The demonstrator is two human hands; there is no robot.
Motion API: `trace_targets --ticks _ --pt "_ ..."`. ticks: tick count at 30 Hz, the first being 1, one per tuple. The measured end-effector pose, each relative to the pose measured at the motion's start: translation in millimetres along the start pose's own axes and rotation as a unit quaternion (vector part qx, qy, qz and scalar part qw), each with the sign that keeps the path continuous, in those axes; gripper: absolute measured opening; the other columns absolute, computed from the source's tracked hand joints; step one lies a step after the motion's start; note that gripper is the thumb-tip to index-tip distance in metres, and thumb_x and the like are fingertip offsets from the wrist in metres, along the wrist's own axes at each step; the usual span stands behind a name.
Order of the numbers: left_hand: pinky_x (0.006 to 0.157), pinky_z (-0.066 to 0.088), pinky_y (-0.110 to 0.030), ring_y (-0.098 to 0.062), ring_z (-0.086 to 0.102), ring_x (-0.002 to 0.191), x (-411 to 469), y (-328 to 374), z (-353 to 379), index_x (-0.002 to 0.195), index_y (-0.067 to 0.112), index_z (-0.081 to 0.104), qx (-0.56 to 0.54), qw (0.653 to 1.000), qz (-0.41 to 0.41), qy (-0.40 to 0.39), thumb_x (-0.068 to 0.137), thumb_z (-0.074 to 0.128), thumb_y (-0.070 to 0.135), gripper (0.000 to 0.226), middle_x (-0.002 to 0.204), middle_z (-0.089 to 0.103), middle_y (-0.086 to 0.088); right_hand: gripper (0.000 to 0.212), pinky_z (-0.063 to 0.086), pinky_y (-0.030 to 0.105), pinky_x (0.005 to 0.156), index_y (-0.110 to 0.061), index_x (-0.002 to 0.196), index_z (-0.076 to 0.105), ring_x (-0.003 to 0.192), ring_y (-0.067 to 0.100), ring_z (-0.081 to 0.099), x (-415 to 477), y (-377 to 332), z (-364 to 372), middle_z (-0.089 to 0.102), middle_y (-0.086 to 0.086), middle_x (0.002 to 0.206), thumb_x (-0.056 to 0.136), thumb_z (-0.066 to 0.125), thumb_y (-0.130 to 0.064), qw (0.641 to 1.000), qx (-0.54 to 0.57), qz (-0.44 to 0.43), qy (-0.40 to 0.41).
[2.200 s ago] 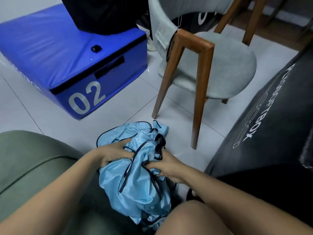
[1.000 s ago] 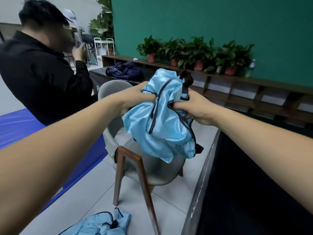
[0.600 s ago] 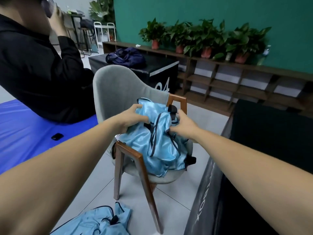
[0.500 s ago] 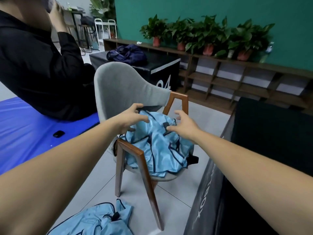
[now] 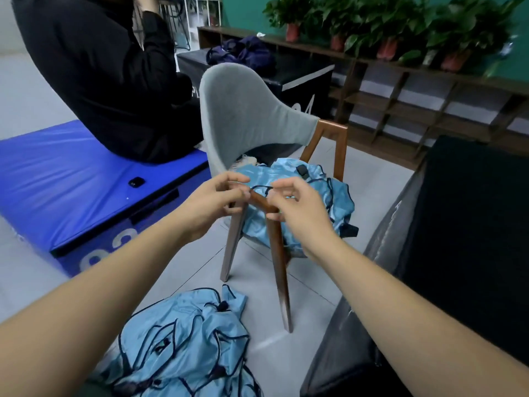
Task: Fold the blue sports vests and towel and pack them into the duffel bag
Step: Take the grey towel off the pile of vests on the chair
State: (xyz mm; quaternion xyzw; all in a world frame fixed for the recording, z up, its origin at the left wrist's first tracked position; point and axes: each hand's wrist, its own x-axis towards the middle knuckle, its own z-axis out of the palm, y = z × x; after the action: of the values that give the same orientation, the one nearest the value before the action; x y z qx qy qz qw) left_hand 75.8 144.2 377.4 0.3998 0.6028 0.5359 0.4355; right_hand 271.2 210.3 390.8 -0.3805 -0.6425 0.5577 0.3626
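Person in black (image 5: 108,81) on blue box (image 5: 71,181) far left, black box (image 5: 472,224) right, vests (image 5: 337,202) on chair (image 5: 243,110) seat behind its wooden arm, another vest (image 5: 186,348) on near floor, left hand (image 5: 211,207) and right hand (image 5: 297,213) before chair, fingers loosely curled, empty

A grey upholstered chair (image 5: 246,110) with brown wooden legs stands on the pale tiled floor (image 5: 312,287) toward 12 o'clock. At 9 o'clock lies a blue padded box (image 5: 71,179) with white digits on its side; a small black object (image 5: 136,182) rests on its top, and a person in black clothes (image 5: 108,75) sits on it at 11 o'clock. A wooden shelf (image 5: 429,104) at 2 o'clock carries potted plants (image 5: 386,30) against a green wall (image 5: 243,12). A large black padded box (image 5: 472,224) fills 4 o'clock.
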Motion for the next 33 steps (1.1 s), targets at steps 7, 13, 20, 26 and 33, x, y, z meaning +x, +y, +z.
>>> trace_targets --ticks 7,13,20,26,33 --pt "0.109 0.055 -0.051 -0.022 0.067 0.125 -53 -111 -43 0.127 0.022 0.069 0.060 0.990 -0.126 0.011 0.090 0.080 0.019 0.039 0.122 0.072 -0.005 0.012 0.066 0.039 0.073 -0.020 0.105 0.072 0.082 0.016 0.070 -75 101 62 0.072 0.009 0.100 0.093 0.074 -0.019 0.990 -0.044 0.075 -0.116" --pt "0.103 0.053 -0.048 -0.022 0.067 0.120 -68 -227 -61 0.120 0.035 0.069 0.104 0.969 -0.226 0.002 0.070 0.085 0.035 0.053 0.129 0.066 -0.003 0.023 0.066 0.040 0.081 -0.025 0.111 0.069 0.099 0.018 0.072 -109 239 78 0.069 0.002 0.107 0.092 0.080 -0.033 0.953 -0.093 0.242 -0.159" --pt "0.088 0.052 -0.035 -0.021 0.065 0.109 -69 -365 -91 0.122 0.033 0.064 0.186 0.929 -0.317 -0.048 0.084 0.089 0.027 0.046 0.130 0.062 -0.003 0.072 0.063 0.042 0.084 -0.031 0.135 0.053 0.105 0.016 0.068 -175 394 63 0.061 -0.007 0.121 0.078 0.083 -0.064 0.847 -0.175 0.442 -0.239" --pt "0.092 0.056 -0.046 -0.031 0.067 0.108 -65 -452 -135 0.122 0.041 0.061 0.267 0.891 -0.365 -0.045 0.053 0.095 0.055 0.077 0.132 0.059 -0.002 0.117 0.056 0.035 0.104 -0.046 0.150 0.040 0.120 0.016 0.067 -220 473 44 0.063 -0.006 0.140 0.051 0.094 -0.078 0.822 -0.182 0.468 -0.270" --pt "0.127 0.027 -0.058 -0.038 0.022 0.158 -63 -476 -142 0.166 0.035 0.028 0.339 0.851 -0.399 -0.029 0.067 0.097 0.057 0.122 0.170 0.013 -0.012 0.133 0.041 0.039 0.117 -0.046 0.166 0.017 0.154 0.025 0.035 -233 492 49 0.019 -0.005 0.174 0.061 0.093 -0.074 0.793 -0.076 0.521 -0.305"
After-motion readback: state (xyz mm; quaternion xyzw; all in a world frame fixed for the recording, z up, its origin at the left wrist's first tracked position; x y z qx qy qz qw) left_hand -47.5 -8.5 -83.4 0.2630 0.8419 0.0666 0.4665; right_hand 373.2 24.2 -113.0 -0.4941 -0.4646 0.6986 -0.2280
